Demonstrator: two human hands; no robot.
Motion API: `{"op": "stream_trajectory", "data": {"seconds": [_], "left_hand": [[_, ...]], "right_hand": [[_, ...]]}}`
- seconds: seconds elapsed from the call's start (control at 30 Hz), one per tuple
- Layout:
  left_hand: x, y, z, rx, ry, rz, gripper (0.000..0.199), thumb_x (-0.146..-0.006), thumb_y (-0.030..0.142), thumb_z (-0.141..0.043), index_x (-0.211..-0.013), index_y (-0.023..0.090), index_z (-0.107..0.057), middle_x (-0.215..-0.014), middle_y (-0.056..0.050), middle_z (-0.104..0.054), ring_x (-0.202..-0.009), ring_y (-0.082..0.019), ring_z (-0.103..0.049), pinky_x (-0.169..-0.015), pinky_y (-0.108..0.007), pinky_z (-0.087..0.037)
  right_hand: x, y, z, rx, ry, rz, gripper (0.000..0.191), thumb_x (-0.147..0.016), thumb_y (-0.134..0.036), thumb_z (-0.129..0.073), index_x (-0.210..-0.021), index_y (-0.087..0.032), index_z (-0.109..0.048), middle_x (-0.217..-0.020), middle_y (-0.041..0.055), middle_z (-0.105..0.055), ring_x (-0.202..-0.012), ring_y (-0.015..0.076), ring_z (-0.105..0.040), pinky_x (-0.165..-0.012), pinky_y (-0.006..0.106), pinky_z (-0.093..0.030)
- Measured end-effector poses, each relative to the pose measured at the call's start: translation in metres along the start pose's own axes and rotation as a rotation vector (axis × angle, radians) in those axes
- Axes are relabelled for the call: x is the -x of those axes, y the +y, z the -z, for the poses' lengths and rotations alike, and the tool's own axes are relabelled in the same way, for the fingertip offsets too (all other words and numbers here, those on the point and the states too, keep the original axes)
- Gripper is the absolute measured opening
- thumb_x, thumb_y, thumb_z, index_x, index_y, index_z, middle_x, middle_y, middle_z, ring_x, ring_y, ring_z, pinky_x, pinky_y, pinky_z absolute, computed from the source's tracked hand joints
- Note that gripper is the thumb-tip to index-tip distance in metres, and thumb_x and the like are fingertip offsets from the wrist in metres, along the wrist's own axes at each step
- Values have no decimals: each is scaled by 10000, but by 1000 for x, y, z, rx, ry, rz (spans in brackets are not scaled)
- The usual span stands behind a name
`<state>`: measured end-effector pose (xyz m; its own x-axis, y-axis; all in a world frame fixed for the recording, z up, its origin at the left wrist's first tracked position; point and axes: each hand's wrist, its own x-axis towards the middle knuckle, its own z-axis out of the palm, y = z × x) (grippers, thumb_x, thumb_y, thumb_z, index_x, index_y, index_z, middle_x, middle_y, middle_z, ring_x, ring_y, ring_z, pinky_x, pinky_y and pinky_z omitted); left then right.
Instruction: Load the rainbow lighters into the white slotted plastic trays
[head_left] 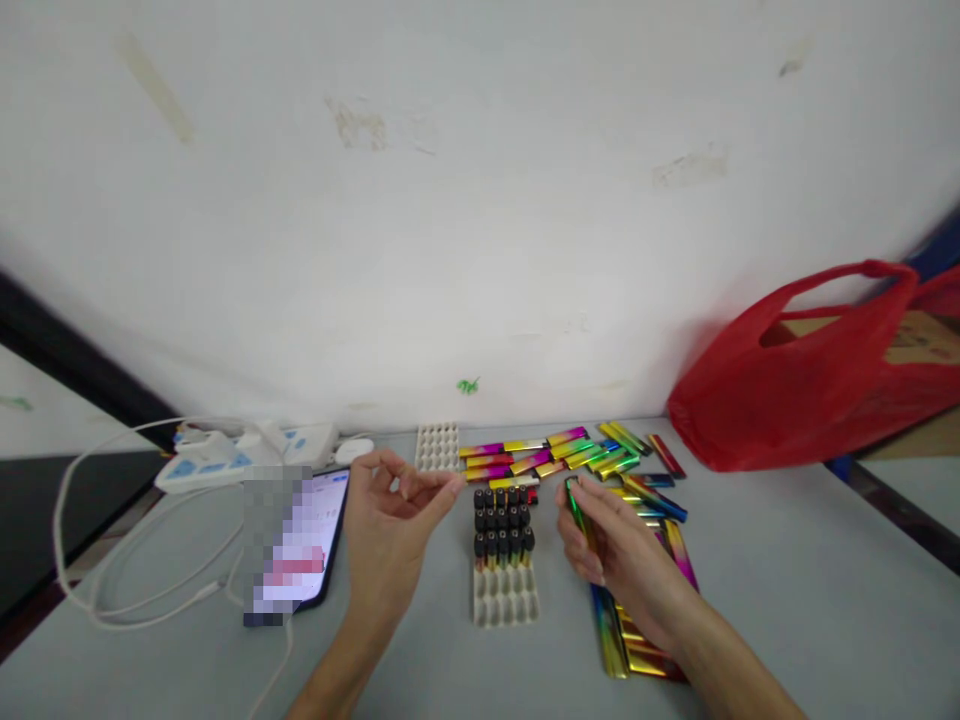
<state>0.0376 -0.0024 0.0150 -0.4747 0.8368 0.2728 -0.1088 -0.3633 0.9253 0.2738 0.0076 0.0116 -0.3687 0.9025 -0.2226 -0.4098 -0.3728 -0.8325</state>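
Observation:
My right hand (622, 555) is closed around a shiny green-gold metallic tube (576, 505), whose upper end points up and away. Thumb and index fingertips meet on my left hand (394, 525), left of the holder; anything between them is too small to make out. Between my hands stands a pale holder tray (506, 600) with rows of cups. Its far rows carry several upright black-topped pieces (501, 520), while the near cups are bare. More glossy multicoloured tubes (649, 650) lie in a pile under and beside my right hand.
Behind the holder lie scattered coloured tubes (532, 460) and a second pale tray (437, 445). At left are a phone (330, 540), a power strip (247, 455) and looping white cables (142, 625). A red bag (795, 390) stands at right, against the white wall (480, 250).

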Motion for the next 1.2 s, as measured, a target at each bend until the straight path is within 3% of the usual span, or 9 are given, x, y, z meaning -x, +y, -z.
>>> {"op": "stream_trajectory", "data": {"seconds": [0.23, 0.4, 0.57, 0.7, 0.8, 0.97, 1.2], "left_hand": [[-5, -12, 4, -51, 21, 16, 522, -705, 191, -995, -1036, 249, -595, -787, 115, -568, -706, -87, -717, -766, -207, -636], [-7, -21, 7, -59, 25, 122, 422, -787, 241, -874, -1124, 216, -621, -941, -29, -826, -896, -220, -821, -777, -309, -661], [-5, -23, 7, -139, 39, 147, 251, -796, 234, -822, -904, 220, -596, -736, 27, -769, -711, -241, -829, -598, -285, -640], [-3, -26, 5, -106, -66, 190, 353, -813, 405, -911, -1020, 190, -724, -917, -65, -852, -880, -302, -861, -742, -401, -721], [-2, -30, 5, -117, -129, 215, 354, -815, 445, -920, -1012, 177, -801, -941, -98, -875, -896, -309, -860, -830, -448, -725], [-4, -34, 8, -236, -56, 153, 281, -776, 418, -942, -880, 190, -816, -797, -46, -840, -742, -234, -808, -741, -341, -677], [-10, -35, 14, -337, 4, 121, 368, -806, 529, -896, -890, 192, -774, -790, -25, -782, -747, -206, -731, -660, -273, -576]], "right_hand": [[-1, 4, 3, 58, -8, -2, 451, -927, -636, -791, -974, -196, -706, -634, -51, -507, -513, 102, -335, -489, 244, -259], [-3, 5, 7, 37, -53, -39, 602, -967, -777, -633, -792, -202, -655, -587, -59, -393, -546, 126, -319, -553, 263, -306], [-4, 2, 6, -19, -91, -67, 677, -931, -806, -659, -629, -235, -459, -577, -87, -250, -523, 117, -199, -528, 281, -225], [-5, 2, 6, -38, -126, -66, 687, -936, -805, -658, -625, -244, -414, -573, -93, -231, -516, 114, -195, -521, 278, -224], [-5, 4, 7, -68, -134, -85, 673, -928, -797, -678, -647, -241, -424, -583, -100, -232, -503, 102, -189, -497, 266, -202], [-4, 7, 7, -114, -170, -133, 685, -897, -777, -725, -643, -237, -388, -590, -120, -196, -494, 71, -66, -446, 249, -70], [-6, 16, 6, -117, -120, -98, 639, -917, -685, -700, -616, -249, -343, -569, -117, -177, -488, 77, -69, -442, 252, -65]]}}
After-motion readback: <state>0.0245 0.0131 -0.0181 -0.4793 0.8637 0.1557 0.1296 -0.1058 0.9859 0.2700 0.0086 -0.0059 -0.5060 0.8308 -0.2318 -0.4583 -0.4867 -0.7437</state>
